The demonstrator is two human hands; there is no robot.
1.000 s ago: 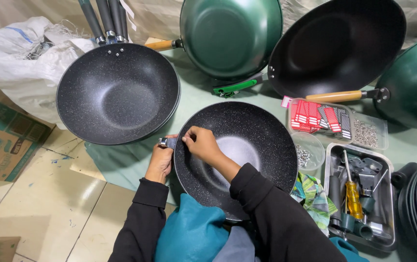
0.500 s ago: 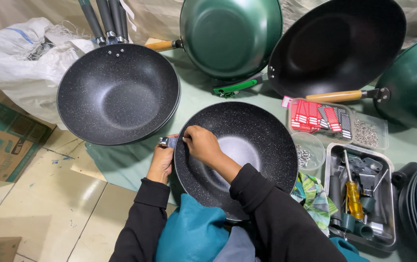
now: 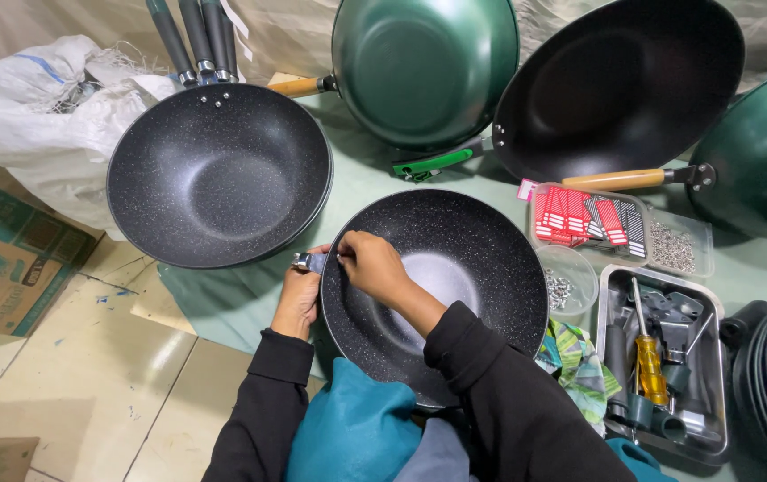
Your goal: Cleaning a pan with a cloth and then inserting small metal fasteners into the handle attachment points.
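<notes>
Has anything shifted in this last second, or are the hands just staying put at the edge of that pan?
Nothing visibly changed. The left hand still grips the small metal bracket outside the speckled pan rim, and the right hand still pinches at the same spot inside. The other pans and the tool tray lie as before.

Just one camera here, strapped to the person's head and pointing almost straight down, so there's no second view to overlap with. It sits close above the speckled black non-stick wok (image 3: pixel 455 286), which fills the centre of frame, with both dark sleeves coming in from the bottom edge. Wide enough to catch the pale green table (image 3: pixel 357 178) up top and the beige tiled floor (image 3: pixel 44 393) at lower left (edges look a bit stretched).
</notes>
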